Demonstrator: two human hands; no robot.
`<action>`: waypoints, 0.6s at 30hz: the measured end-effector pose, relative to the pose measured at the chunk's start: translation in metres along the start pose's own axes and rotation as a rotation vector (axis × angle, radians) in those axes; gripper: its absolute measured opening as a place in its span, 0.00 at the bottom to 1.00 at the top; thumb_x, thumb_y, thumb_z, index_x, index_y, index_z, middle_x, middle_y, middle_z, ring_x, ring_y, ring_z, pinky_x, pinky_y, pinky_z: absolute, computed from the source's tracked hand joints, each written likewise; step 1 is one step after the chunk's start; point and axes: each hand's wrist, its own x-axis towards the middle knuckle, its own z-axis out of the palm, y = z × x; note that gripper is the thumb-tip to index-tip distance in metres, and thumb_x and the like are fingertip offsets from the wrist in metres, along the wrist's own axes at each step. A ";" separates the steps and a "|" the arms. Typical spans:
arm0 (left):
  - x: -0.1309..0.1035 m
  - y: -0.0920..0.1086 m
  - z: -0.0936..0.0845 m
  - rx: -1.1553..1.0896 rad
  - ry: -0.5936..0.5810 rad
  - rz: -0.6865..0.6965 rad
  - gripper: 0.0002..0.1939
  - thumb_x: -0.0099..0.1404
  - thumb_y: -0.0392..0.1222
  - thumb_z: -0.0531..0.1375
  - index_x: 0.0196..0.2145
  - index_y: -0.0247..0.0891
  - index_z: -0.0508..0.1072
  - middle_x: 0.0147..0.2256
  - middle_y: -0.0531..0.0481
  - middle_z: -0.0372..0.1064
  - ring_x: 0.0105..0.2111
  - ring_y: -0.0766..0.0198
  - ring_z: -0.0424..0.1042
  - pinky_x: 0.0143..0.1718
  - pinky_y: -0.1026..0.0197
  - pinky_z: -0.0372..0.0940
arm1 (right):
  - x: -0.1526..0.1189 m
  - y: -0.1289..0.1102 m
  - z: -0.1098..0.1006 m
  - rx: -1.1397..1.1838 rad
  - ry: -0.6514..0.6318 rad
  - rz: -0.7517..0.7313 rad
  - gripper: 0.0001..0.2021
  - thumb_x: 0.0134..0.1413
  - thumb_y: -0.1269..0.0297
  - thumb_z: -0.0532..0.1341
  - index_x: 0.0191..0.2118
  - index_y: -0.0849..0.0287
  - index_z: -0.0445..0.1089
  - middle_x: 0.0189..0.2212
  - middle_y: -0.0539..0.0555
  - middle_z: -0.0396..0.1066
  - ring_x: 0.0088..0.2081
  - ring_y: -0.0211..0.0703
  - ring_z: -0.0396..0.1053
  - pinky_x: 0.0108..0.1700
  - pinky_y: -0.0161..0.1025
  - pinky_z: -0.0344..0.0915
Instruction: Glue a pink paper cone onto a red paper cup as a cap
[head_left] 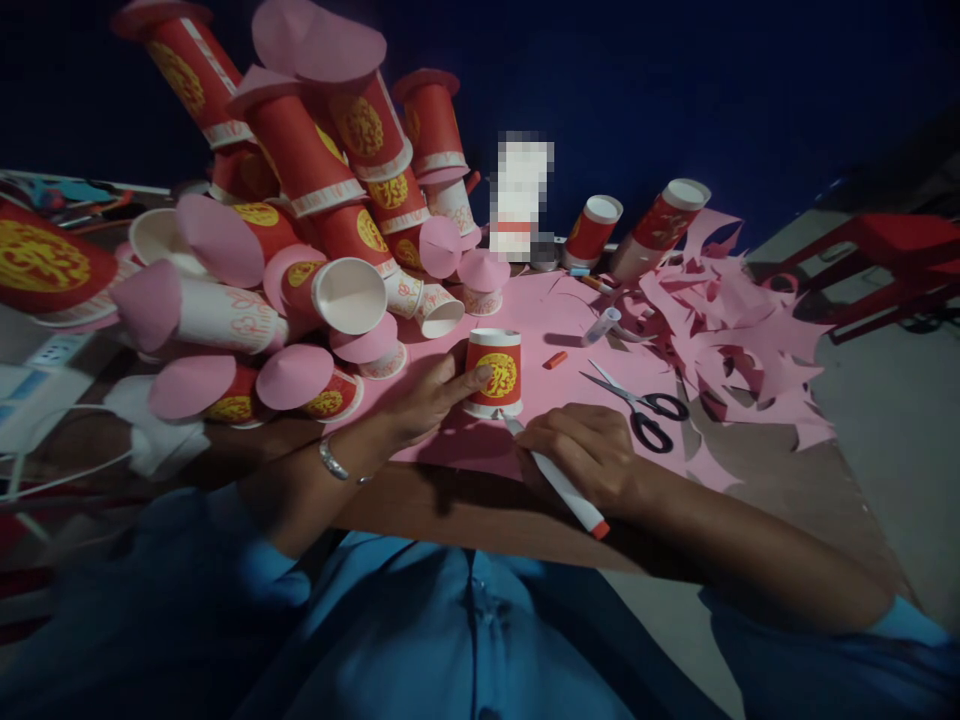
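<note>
My left hand [431, 395] grips a red paper cup [480, 350] with a yellow emblem, its thumb pressed on the front. The cup's white rim is at the bottom and its white base at the top. In my right hand [581, 450] is a white marker [566, 495] with a red end. Its tip meets the cup's lower white band or lies very close to it. An orange-red marker cap [555, 360] rests on the pink paper [525, 300] beyond my right hand. Close to that hand lie open scissors [645, 405] with black handles.
Stacked and lying cups with pink cone tops [300, 140] crowd the left side. Pink paper scraps [727, 320] heap up on the right. Two more cup stacks [660, 230] stand at the back. A roll of tape or clear tube [602, 326] lies near the scissors. A red stool [877, 260] stands beyond the table.
</note>
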 end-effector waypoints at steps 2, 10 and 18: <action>0.000 0.000 0.000 -0.005 0.006 0.002 0.32 0.65 0.59 0.70 0.59 0.38 0.70 0.49 0.41 0.79 0.49 0.52 0.77 0.48 0.54 0.68 | -0.001 0.000 0.000 0.010 0.001 -0.004 0.07 0.63 0.77 0.64 0.41 0.60 0.68 0.24 0.47 0.70 0.23 0.36 0.67 0.26 0.35 0.64; 0.001 -0.002 0.000 -0.010 -0.008 0.016 0.31 0.65 0.59 0.69 0.58 0.39 0.70 0.49 0.41 0.79 0.49 0.52 0.77 0.48 0.54 0.69 | -0.002 0.001 0.000 -0.001 -0.017 -0.002 0.07 0.62 0.77 0.64 0.42 0.60 0.68 0.24 0.47 0.71 0.23 0.36 0.66 0.26 0.35 0.63; 0.000 0.000 0.000 0.005 -0.006 0.007 0.31 0.65 0.60 0.70 0.57 0.38 0.70 0.50 0.41 0.79 0.49 0.52 0.77 0.45 0.55 0.69 | 0.000 0.001 0.000 0.017 -0.024 -0.012 0.05 0.63 0.77 0.63 0.41 0.62 0.69 0.24 0.48 0.71 0.23 0.37 0.66 0.26 0.35 0.64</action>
